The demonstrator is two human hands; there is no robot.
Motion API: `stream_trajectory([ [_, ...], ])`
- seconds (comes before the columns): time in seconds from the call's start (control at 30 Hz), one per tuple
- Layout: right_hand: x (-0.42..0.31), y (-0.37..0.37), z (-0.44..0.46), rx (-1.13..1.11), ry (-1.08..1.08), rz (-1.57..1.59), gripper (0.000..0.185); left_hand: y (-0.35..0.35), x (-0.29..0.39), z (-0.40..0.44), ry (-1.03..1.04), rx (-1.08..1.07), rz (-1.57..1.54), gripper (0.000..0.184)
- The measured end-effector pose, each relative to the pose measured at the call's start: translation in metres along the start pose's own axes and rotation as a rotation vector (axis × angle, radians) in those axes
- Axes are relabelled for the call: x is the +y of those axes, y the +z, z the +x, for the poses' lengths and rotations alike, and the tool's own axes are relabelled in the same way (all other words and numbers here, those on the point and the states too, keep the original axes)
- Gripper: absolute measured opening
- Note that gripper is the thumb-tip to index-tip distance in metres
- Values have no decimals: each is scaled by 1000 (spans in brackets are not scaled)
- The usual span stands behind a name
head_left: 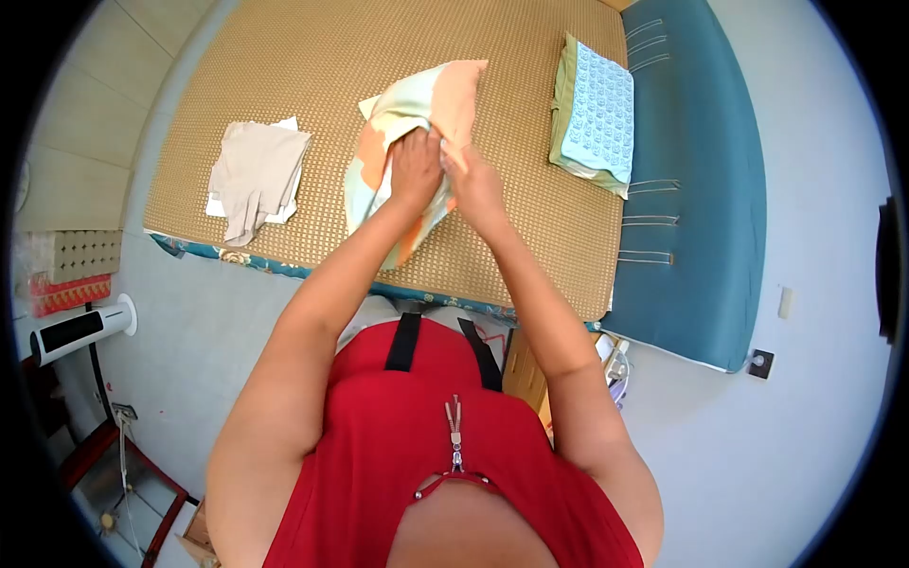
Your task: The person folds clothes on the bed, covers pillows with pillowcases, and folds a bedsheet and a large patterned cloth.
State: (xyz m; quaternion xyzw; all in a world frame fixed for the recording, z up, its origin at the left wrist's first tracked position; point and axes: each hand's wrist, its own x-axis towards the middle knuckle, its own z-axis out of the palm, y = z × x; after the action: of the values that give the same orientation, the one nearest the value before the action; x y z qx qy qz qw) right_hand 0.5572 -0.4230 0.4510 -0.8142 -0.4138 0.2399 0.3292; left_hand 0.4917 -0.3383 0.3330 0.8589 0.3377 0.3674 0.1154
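A patterned cloth (454, 90) in orange, pale green and cream is bunched up over the woven mat (511, 47) of the bed. My left hand (415, 168) presses into its fold, the fingertips partly hidden by the fabric. Just to the right, my right hand (475, 189) is closed on the cloth's edge, its fingers bent round the material. The two hands are close together near the middle of the cloth.
A beige garment (256, 170) lies over a white one at the bed's left. A pillow with a blue patterned cover (601, 114) rests beside the teal headboard (701, 170). A white fan (85, 329) stands at the lower left.
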Motion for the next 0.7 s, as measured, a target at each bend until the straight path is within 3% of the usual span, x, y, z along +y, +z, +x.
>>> stream_trajectory([
  [0.07, 14, -12, 13, 39, -48, 55, 28, -21, 15, 14, 34, -33, -60, 63],
  [0.13, 31, -28, 24, 57, 128, 539, 27, -43, 22, 23, 116, 22, -130, 59],
  [0.17, 28, -36, 26, 66, 219, 782, 27, -50, 20, 17, 254, 38, -189, 56],
  [0.23, 21, -48, 27, 92, 257, 829, 26, -65, 12, -1, 538, 67, -304, 48],
  [0.33, 11, -49, 20, 73, 307, 853, 27, -78, 18, -43, 346, -203, -572, 24],
  [0.43, 18, -32, 13, 23, 322, 798, 24, -56, 10, -56, -374, -340, -717, 17],
  [0.47, 18, -26, 10, 18, 298, 800, 19, -57, 12, -47, -429, -329, -563, 20],
  [0.57, 18, -21, 0, -6, 208, 715, 15, -70, 26, -27, -334, -253, -557, 22],
  [0.6, 17, -20, -1, -15, 172, 677, 14, -78, 34, -20, -339, -317, -616, 24],
  [0.7, 12, -20, -6, -4, 164, 638, 13, -38, 29, -31, -206, -304, -805, 25],
])
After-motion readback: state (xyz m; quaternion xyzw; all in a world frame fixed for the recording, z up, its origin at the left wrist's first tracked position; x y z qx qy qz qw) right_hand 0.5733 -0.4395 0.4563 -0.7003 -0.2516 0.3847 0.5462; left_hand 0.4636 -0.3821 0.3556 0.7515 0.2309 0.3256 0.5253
